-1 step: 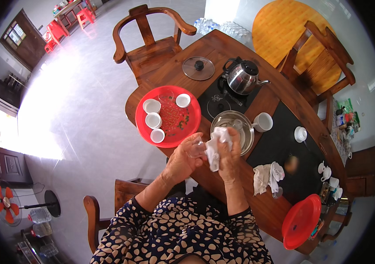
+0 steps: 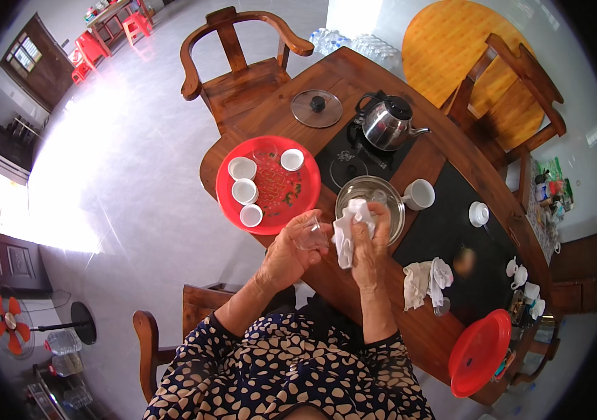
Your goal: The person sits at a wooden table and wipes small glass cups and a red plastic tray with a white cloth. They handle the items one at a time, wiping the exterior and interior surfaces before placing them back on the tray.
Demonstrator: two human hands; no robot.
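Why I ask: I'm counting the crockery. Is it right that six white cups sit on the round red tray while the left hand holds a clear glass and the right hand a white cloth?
Not quite. The head view shows four white cups on the round red tray, not six. The left hand does hold a clear glass, and the right hand a white cloth.

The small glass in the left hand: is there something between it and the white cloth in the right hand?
Nothing visible does. The left hand holds the small clear glass above the table edge, and the right hand holds the white cloth right beside it. Whether cloth and glass touch cannot be told.
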